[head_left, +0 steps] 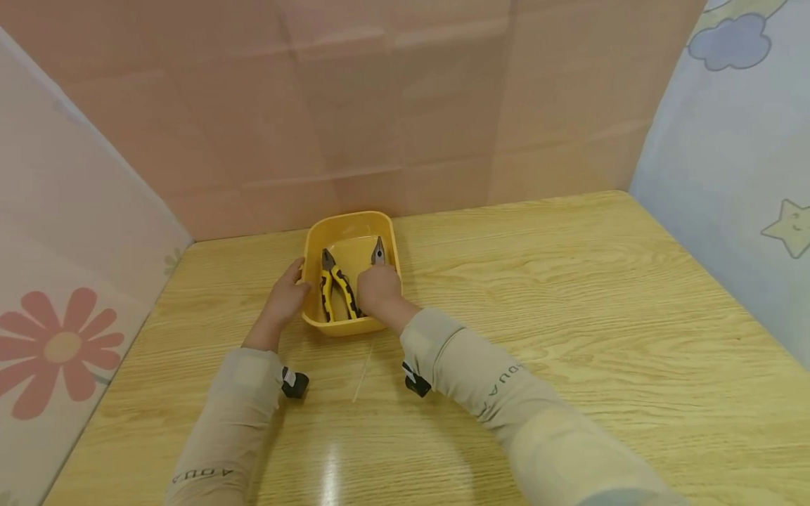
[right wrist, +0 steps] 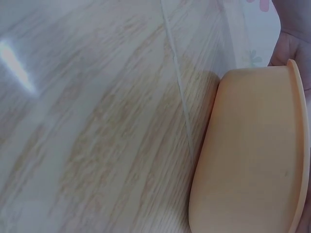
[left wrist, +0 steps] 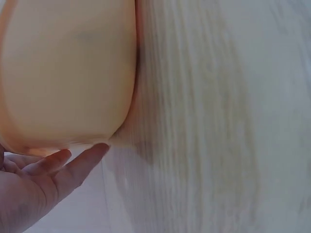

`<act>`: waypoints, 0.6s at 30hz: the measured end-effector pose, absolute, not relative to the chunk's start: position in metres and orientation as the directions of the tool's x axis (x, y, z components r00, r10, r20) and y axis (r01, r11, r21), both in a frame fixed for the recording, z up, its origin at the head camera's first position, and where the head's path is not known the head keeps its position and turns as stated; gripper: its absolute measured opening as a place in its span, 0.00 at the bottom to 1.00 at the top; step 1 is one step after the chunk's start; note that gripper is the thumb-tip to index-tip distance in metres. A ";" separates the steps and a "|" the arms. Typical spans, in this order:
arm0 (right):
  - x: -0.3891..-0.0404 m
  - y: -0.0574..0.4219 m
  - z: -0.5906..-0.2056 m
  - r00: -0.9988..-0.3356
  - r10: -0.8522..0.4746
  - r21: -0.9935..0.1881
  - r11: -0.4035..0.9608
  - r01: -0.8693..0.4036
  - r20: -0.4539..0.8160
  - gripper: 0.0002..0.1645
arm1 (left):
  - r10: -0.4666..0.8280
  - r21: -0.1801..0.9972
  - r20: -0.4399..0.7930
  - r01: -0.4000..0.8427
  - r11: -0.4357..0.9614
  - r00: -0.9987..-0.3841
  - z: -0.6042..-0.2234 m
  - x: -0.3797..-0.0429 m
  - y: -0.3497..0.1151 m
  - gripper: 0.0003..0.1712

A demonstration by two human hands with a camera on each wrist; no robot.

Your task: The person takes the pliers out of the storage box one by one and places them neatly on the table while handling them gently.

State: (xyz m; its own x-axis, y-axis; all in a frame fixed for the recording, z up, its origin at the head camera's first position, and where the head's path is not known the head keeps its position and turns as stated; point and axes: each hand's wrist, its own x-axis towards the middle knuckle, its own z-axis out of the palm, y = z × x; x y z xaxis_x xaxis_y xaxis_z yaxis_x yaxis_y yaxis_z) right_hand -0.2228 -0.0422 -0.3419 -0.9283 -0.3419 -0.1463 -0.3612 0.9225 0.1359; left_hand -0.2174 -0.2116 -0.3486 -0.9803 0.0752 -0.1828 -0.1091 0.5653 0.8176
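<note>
A yellow plastic bin stands on the table near its back edge. Inside it, on the left, lies a pair of combination pliers with yellow and black handles spread apart. My right hand reaches into the bin's right side and grips a pair of long-nose pliers; their grey tip points away and the hand covers the handles. My left hand rests against the bin's left wall. In the left wrist view its extended fingers touch the outside of the bin.
A wood-grain table spreads out to the right of the bin. On its surface in front of the bin lies a thin pale strip. A pink backdrop rises behind, with patterned panels at both sides.
</note>
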 end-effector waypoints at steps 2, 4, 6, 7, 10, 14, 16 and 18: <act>-0.223 -0.042 -0.343 -0.928 -0.344 0.137 0.922 -0.362 -0.140 0.16 | 0.078 0.826 -0.183 -0.110 0.553 -0.980 -0.349 -0.217 -0.212 0.33; -0.223 -0.042 -0.344 -0.929 -0.342 0.122 0.925 -0.359 -0.142 0.17 | 0.081 0.833 -0.182 -0.110 0.543 -0.980 -0.349 -0.217 -0.211 0.34; -0.223 -0.043 -0.345 -0.930 -0.335 0.092 0.932 -0.350 -0.152 0.17 | 0.080 0.838 -0.184 -0.114 0.534 -0.980 -0.349 -0.216 -0.211 0.34; -0.223 -0.043 -0.346 -0.929 -0.332 0.079 0.935 -0.347 -0.163 0.18 | 0.079 0.840 -0.186 -0.116 0.530 -0.979 -0.350 -0.216 -0.211 0.34; -0.222 -0.044 -0.347 -0.924 -0.329 0.060 0.936 -0.346 -0.195 0.21 | 0.079 0.846 -0.197 -0.128 0.518 -0.977 -0.351 -0.215 -0.212 0.34; -0.223 -0.043 -0.348 -0.917 -0.334 0.079 0.931 -0.357 -0.217 0.21 | 0.081 0.850 -0.204 -0.136 0.509 -0.976 -0.352 -0.215 -0.212 0.34; -0.223 -0.043 -0.349 -0.919 -0.331 0.081 0.932 -0.354 -0.215 0.21 | 0.083 0.852 -0.201 -0.132 0.506 -0.976 -0.352 -0.215 -0.211 0.34; -0.224 -0.042 -0.348 -0.921 -0.323 0.081 0.934 -0.347 -0.217 0.21 | 0.084 0.854 -0.195 -0.127 0.505 -0.977 -0.352 -0.215 -0.210 0.34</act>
